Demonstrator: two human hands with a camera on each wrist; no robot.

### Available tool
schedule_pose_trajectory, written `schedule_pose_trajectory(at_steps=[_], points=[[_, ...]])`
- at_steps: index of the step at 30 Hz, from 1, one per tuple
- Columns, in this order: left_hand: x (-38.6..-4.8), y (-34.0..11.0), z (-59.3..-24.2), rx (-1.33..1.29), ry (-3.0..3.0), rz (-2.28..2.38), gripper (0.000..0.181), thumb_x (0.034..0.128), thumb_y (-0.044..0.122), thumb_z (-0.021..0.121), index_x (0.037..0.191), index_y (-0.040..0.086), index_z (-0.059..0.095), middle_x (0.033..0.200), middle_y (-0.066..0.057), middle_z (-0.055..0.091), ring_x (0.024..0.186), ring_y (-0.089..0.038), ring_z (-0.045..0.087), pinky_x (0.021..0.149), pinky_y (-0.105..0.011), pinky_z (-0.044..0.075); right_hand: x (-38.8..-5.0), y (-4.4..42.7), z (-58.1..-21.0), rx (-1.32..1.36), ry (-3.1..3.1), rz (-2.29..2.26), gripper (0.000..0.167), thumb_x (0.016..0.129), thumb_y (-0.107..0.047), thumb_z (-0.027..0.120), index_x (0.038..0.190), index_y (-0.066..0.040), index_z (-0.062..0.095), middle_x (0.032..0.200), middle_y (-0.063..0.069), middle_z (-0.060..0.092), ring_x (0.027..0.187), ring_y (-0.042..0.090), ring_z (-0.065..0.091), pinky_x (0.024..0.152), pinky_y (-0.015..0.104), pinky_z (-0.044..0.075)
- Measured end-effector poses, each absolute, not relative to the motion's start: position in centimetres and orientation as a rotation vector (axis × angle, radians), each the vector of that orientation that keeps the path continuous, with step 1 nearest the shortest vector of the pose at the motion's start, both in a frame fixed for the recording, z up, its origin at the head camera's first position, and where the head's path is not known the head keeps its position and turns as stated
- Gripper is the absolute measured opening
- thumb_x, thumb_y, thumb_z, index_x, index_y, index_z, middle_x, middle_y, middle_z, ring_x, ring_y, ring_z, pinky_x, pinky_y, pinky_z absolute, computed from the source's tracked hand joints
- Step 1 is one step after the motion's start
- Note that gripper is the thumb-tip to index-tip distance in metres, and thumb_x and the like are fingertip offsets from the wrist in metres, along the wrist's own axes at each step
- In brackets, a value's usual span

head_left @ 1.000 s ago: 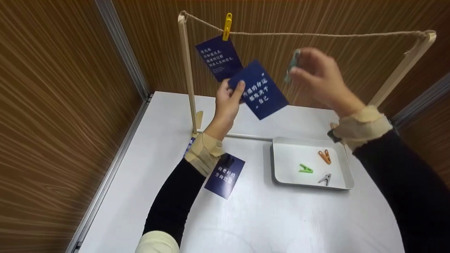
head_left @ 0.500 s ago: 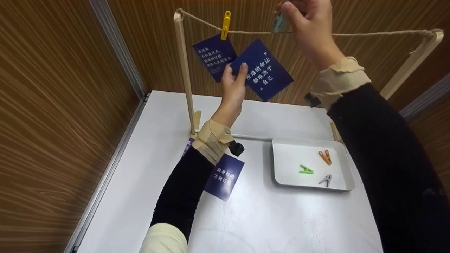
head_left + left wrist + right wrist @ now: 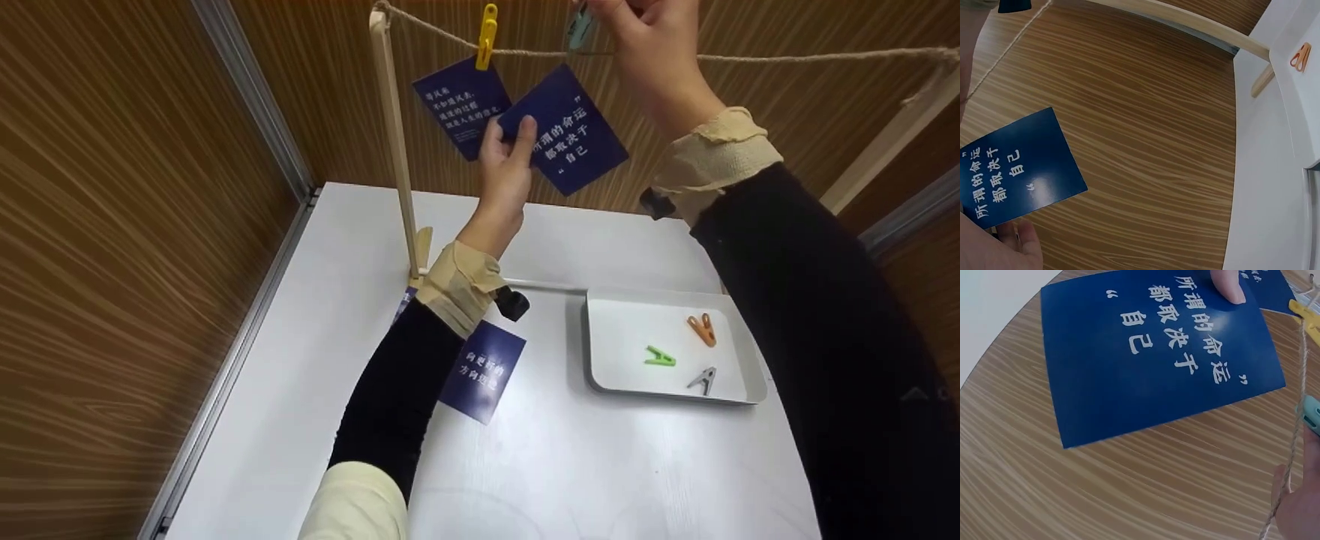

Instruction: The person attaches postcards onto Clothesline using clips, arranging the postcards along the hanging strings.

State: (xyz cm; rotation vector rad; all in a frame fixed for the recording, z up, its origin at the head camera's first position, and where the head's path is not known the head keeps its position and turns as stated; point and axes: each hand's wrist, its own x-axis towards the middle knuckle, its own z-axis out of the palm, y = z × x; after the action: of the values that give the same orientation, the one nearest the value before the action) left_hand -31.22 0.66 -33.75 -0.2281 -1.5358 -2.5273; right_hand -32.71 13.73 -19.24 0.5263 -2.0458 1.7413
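My left hand [image 3: 506, 165] pinches a dark blue card [image 3: 581, 139] with white writing, tilted, its thumb lying on the front. The card's top corner is just below the twine [image 3: 787, 58]. Above it, my right hand [image 3: 660, 60] holds a teal clothespin [image 3: 580, 30] at the twine; the head view cuts off its upper part. In the right wrist view the teal clothespin [image 3: 1311, 413] meets the twine, apart from the card [image 3: 1145, 360]. To the left, a yellow clothespin [image 3: 487, 37] holds another blue card [image 3: 461, 105] on the twine.
A white tray [image 3: 600, 375] on the table holds orange [image 3: 702, 330], green [image 3: 660, 356] and grey [image 3: 703, 381] clothespins. One blue card [image 3: 484, 375] lies beside my left forearm; another is partly hidden behind it. The wooden post [image 3: 394, 135] stands left.
My right hand has risen leftward with the teal clothespin to the twine. My left hand has lifted the card up and slightly right, toward the twine. The head view has shifted slightly.
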Motion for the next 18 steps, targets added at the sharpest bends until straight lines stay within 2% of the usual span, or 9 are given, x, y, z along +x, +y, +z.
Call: schedule_pose_trajectory(at_steps=[4, 8, 11, 14, 18], points=[[-31.1, 1.0, -33.6, -0.207, -1.514, -2.552, 0.020, 0.1050, 0.020, 0.050, 0.122, 0.009, 0.051, 0.108, -0.007, 0.065, 0.097, -0.014, 0.065, 0.085, -0.028, 0.055, -32.4, 13.8, -19.4, 0.530, -2.098, 1.679, 0.011, 0.098, -0.012, 0.063, 0.101, -0.009, 0.072, 0.095, 0.003, 0.073, 0.092, 0.014, 0.063, 0.089, 0.025, 0.046], [-31.0, 1.1, -33.7, -0.206, -1.519, -2.530, 0.022, 0.1051, 0.018, 0.050, 0.124, 0.006, 0.050, 0.110, -0.009, 0.065, 0.098, -0.014, 0.065, 0.087, -0.027, 0.055, -32.2, 13.9, -19.9, 0.538, -2.256, 1.501, 0.020, 0.099, -0.017, 0.060, 0.115, -0.011, 0.069, 0.111, 0.006, 0.072, 0.104, 0.014, 0.063, 0.096, 0.024, 0.047], [-30.9, 1.0, -33.7, -0.205, -1.505, -2.530, 0.021, 0.1050, 0.017, 0.050, 0.123, 0.006, 0.050, 0.109, -0.010, 0.066, 0.097, -0.015, 0.065, 0.086, -0.028, 0.055, -32.1, 14.0, -20.2, 0.521, -2.325, 1.425, 0.024, 0.099, -0.019, 0.059, 0.121, -0.012, 0.067, 0.118, 0.007, 0.070, 0.107, 0.013, 0.063, 0.098, 0.025, 0.048], [-30.8, 0.9, -33.7, -0.206, -1.488, -2.547, 0.020, 0.1047, 0.017, 0.050, 0.122, 0.007, 0.051, 0.107, -0.010, 0.067, 0.096, -0.016, 0.066, 0.084, -0.030, 0.056, -32.1, 14.0, -20.2, 0.495, -2.311, 1.421, 0.022, 0.099, -0.019, 0.059, 0.117, -0.012, 0.069, 0.113, 0.004, 0.072, 0.102, 0.011, 0.063, 0.094, 0.023, 0.048], [-30.7, 0.7, -33.8, -0.216, -1.488, -2.539, 0.020, 0.1049, 0.017, 0.050, 0.121, 0.006, 0.051, 0.106, -0.010, 0.067, 0.094, -0.017, 0.067, 0.082, -0.032, 0.057, -32.1, 13.7, -19.8, 0.468, -2.080, 1.706, 0.009, 0.096, -0.010, 0.065, 0.101, -0.008, 0.072, 0.093, 0.002, 0.072, 0.087, 0.011, 0.061, 0.085, 0.024, 0.046]])
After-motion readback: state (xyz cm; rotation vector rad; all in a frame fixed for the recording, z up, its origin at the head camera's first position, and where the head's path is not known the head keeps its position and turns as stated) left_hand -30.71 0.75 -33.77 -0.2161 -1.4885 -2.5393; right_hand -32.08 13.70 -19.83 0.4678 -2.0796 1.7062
